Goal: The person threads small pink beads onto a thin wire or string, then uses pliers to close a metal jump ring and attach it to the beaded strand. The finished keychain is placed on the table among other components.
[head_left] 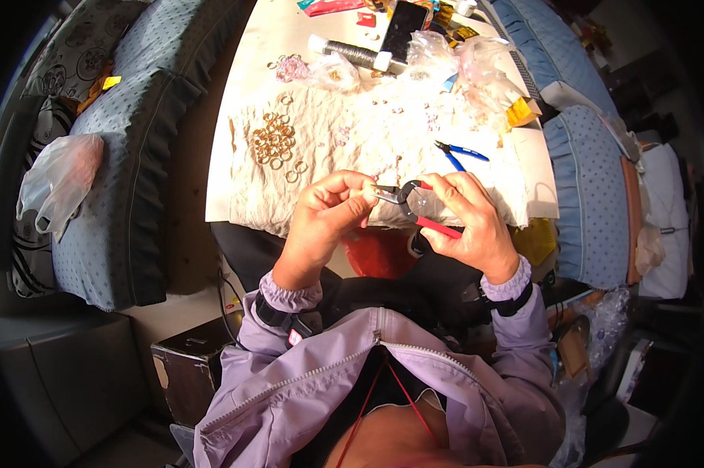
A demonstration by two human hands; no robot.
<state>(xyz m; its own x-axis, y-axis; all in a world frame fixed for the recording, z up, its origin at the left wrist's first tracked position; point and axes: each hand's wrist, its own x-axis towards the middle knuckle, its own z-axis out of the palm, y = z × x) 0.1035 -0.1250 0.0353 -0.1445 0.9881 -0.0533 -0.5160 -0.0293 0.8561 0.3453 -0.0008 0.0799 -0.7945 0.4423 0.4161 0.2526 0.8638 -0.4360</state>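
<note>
My right hand (471, 222) grips red-handled pliers (418, 209), their jaws pointing left toward my left hand (328, 210). The fingertips of my left hand pinch a small item at the plier tips; it is too small to make out. Both hands hover over the near edge of a crumpled white cloth (352, 140) spread on the white table (266, 47). A heap of gold rings (272, 140) lies on the cloth up and to the left of my left hand. Blue-handled pliers (457, 152) rest on the cloth just above my right hand.
At the table's far end lie a dark thread spool (352, 53), a black phone (403, 27), clear plastic bags (477, 62) and small yellow packets (521, 111). Blue padded seats (126, 140) flank the table. A white plastic bag (59, 183) lies on the left seat.
</note>
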